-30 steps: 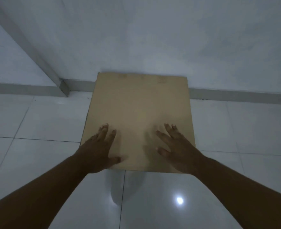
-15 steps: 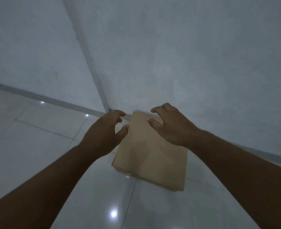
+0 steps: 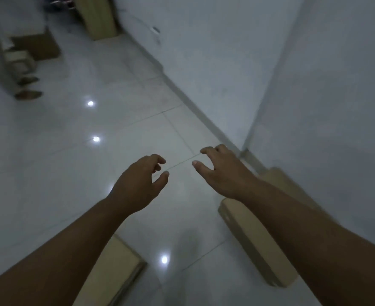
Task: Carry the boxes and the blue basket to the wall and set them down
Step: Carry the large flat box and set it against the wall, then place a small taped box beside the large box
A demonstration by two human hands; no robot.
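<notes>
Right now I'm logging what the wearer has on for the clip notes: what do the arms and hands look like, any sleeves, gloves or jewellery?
Both forearms are bare as far as the picture shows, with no sleeve edge in view. The left hand and the right hand wear no gloves. No watch, bracelet or ring shows on the wrists or fingers, though the light is dim and the picture slightly blurred.

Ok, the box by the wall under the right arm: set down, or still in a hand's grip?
Set down. The box lies flat on the floor tiles against the wall, while the right hand and left hand hover open and empty.
</notes>
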